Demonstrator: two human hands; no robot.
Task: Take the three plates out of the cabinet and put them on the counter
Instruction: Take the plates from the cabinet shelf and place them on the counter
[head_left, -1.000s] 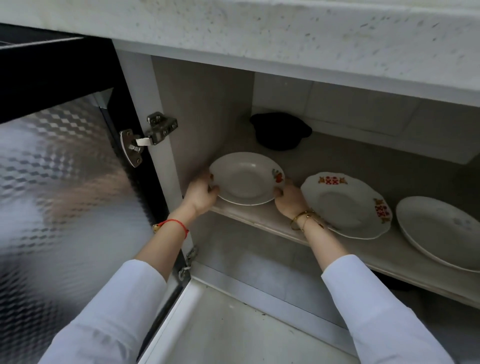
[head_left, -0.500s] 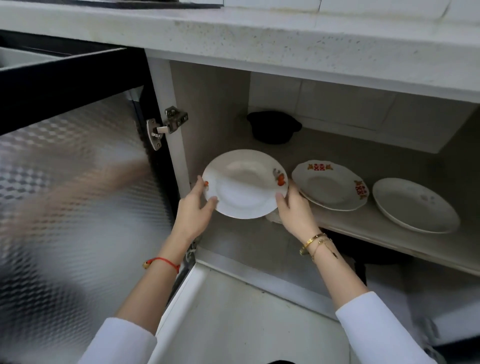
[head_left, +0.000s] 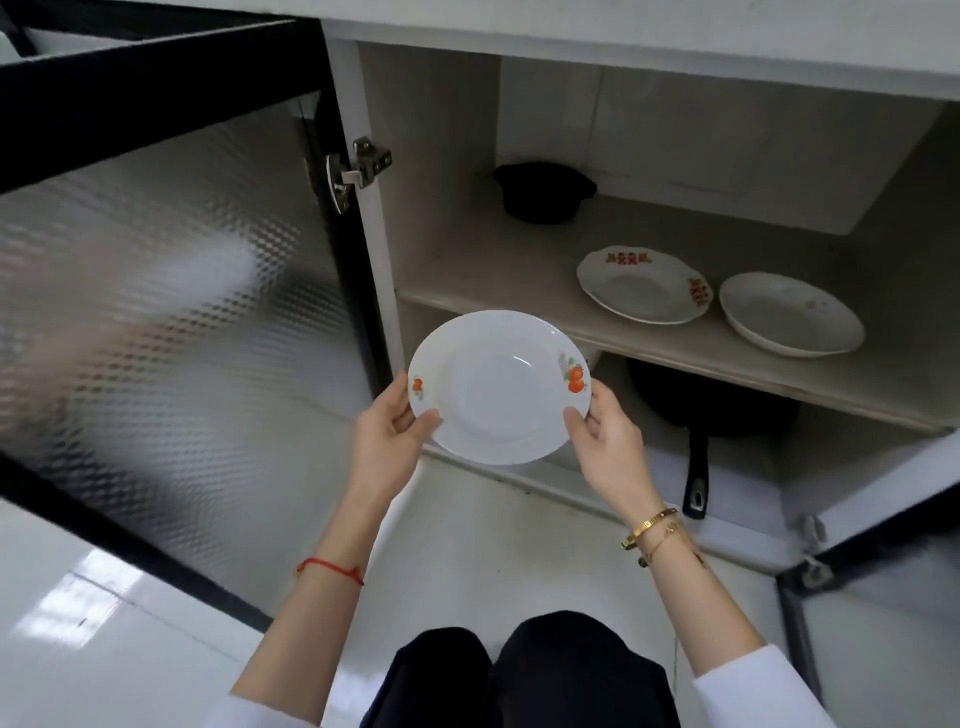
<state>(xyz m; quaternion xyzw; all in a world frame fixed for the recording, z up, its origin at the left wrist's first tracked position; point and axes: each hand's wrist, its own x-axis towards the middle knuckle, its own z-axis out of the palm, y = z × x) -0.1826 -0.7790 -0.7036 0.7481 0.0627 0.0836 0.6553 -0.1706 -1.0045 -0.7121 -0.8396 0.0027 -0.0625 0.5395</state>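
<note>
A white plate with orange fruit prints (head_left: 498, 387) is out of the cabinet, held level in front of the open shelf. My left hand (head_left: 387, 441) grips its left rim and my right hand (head_left: 610, 447) grips its right rim. Two more plates rest on the cabinet shelf (head_left: 498, 275): a scalloped plate with red patterns (head_left: 641, 285) and, to its right, a plain white plate (head_left: 789, 314). The counter edge (head_left: 649, 36) runs along the top of the view.
The cabinet door with patterned glass (head_left: 171, 312) stands open at the left. A black pot (head_left: 543, 192) sits at the back of the shelf. A black frying pan (head_left: 701, 415) lies on the cabinet floor below. My knees (head_left: 519, 670) are at the bottom.
Both hands lifted the fruit-print plate off the shelf and drew it out and toward me. The view pulled back from the cabinet. The other two plates stayed put.
</note>
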